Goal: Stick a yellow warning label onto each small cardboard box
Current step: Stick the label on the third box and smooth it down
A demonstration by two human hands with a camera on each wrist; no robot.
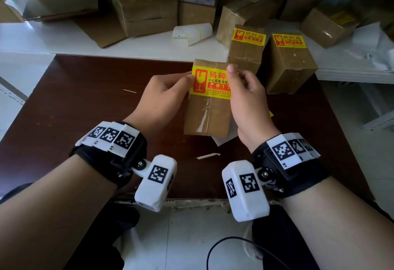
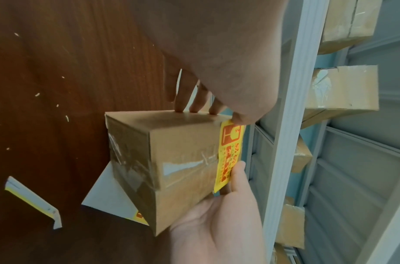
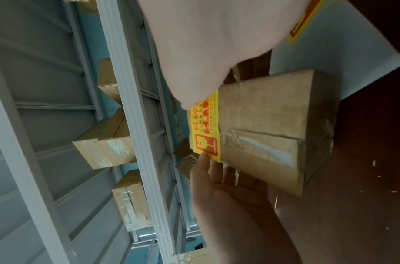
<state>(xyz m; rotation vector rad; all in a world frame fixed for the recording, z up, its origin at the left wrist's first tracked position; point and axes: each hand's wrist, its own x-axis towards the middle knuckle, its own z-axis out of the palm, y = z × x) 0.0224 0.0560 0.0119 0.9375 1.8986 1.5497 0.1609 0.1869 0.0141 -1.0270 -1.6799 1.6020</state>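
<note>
Both hands, L (image 1: 164, 97) & R (image 1: 247, 99), pinching yellow label (image 1: 210, 83) on small box (image 1: 207, 118)

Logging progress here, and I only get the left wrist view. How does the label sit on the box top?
Observer: From the head view, the yellow label spans the far end of the box top, print upright toward the person; the right hand covers its right end.
Operator: Any finished boxes nearby?
Observer: Two labelled boxes stand just behind it, to the right.
Operator: Used backing?
Observer: A curled white sheet, likely backing, lies on the white ledge beyond the table.
</note>
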